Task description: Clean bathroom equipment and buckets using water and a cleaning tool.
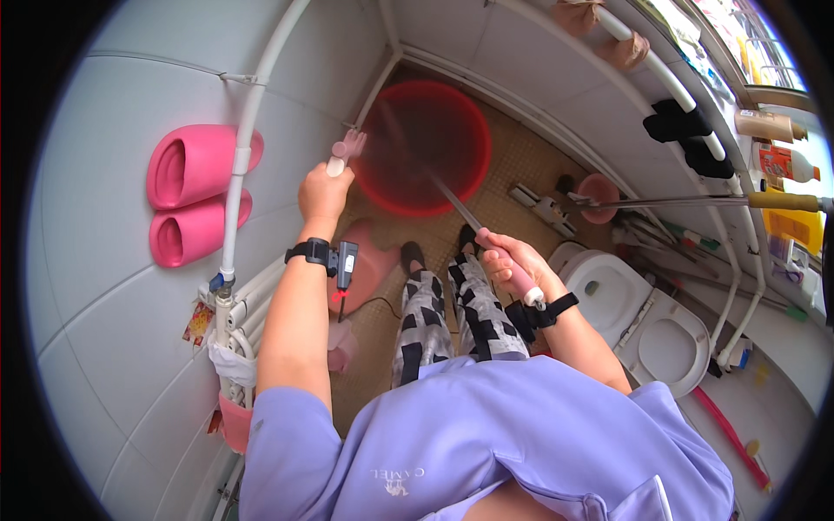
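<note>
My right hand (521, 265) is closed around the pink grip (512, 267) of a long metal pole (456, 203). The pole slants away and down into a large red basin (473, 187) on the floor, where its far end is blurred and hidden. My left hand (325, 198) is closed on the white part of a pink and white fitting (351, 143) close to the basin's left rim. I cannot make out the fitting's exact kind. The basin holds dark liquid that looks smeared, as if stirred.
Pink slippers (181, 178) hang behind a white pipe (252, 113) on the left wall. A toilet (608, 295) stands to my right, with a small pink bucket (598, 193) beyond it. A pink object (356, 252) lies by my feet. Another pole (678, 203) crosses at the right.
</note>
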The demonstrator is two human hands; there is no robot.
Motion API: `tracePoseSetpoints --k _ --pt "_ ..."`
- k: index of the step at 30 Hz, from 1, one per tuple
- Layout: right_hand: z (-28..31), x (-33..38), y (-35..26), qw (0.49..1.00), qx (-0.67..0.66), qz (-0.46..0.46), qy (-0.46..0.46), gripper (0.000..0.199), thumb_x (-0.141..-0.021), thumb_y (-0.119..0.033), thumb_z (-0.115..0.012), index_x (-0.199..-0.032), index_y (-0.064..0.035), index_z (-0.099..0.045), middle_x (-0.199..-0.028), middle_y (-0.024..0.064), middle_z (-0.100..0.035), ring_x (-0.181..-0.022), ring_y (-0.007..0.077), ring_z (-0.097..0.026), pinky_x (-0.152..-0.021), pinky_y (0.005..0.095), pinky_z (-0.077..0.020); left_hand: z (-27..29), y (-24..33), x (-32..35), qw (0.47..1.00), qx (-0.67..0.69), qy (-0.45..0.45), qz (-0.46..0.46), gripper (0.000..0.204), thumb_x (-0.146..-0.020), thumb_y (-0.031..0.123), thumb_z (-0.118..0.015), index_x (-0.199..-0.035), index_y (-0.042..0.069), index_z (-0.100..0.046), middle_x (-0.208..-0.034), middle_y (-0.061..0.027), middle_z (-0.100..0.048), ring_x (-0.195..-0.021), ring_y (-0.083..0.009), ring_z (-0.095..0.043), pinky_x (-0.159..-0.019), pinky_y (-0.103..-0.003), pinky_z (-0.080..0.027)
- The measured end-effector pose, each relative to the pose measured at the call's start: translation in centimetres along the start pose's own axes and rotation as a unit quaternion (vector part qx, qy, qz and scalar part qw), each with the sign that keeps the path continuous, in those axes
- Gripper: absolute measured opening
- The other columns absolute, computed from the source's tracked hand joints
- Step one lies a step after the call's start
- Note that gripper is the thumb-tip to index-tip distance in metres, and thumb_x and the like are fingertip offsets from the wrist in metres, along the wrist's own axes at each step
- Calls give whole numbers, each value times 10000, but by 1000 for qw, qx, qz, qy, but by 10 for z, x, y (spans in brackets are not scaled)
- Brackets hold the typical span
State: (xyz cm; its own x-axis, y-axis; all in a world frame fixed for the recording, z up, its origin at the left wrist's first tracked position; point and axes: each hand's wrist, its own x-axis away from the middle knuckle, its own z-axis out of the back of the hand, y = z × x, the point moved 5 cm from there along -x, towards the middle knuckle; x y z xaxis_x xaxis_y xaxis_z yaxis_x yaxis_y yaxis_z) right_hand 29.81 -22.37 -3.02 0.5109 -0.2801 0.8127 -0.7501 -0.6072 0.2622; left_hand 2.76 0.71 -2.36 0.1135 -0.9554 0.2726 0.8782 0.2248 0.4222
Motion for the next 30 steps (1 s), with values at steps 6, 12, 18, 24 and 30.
tracePoseSetpoints --k 6,12,18,24,30 --pt "60 92 48 996 -35 -38 72 183 -980 -287 -457 -1092 -192 -567 -639 18 -518 -393 100 -395 -343 217 -367 8 -12 0 1000 1 -6 21 315 -703 333 -630 -795 32 -645 -796 -188 -655 -765 -388 -612 -686 -456 -479" --pt "51 53 25 997 -48 49 22 175 -966 -245 -489 -1106 -142 -516 -648 0 -502 -403 68 -401 -328 178 -355 4 -11 -1 1000 12 -7 15 326 -709 347 -631 -799 34 -644 -798 -181 -656 -767 -389 -609 -685 -456 -475" --pt "64 93 34 996 8 37 76 189 -955 -224 -513 -1101 -105 -539 -654 15 -518 -435 50 -419 -351 199 -382 6 -6 -4 1000 2 -14 17 340 -717 357 -627 -814 32 -648 -811 -188 -656 -792 -395 -607 -694 -458 -473" --pt "52 111 38 952 220 156 144 366 -946 -185 -528 -1290 -69 -483 -682 10 -536 -445 70 -460 -390 211 -394 7 1 8 999 -15 -50 -3 361 -723 347 -653 -853 11 -652 -847 -203 -662 -821 -390 -621 -720 -441 -483" --pt "68 140 38 945 232 183 139 412 -937 -166 -525 -1335 -91 -449 -676 7 -523 -437 74 -456 -376 218 -395 19 76 38 995 14 -55 -83 488 -745 454 -701 -811 -26 -640 -791 -230 -651 -771 -389 -630 -691 -431 -488"
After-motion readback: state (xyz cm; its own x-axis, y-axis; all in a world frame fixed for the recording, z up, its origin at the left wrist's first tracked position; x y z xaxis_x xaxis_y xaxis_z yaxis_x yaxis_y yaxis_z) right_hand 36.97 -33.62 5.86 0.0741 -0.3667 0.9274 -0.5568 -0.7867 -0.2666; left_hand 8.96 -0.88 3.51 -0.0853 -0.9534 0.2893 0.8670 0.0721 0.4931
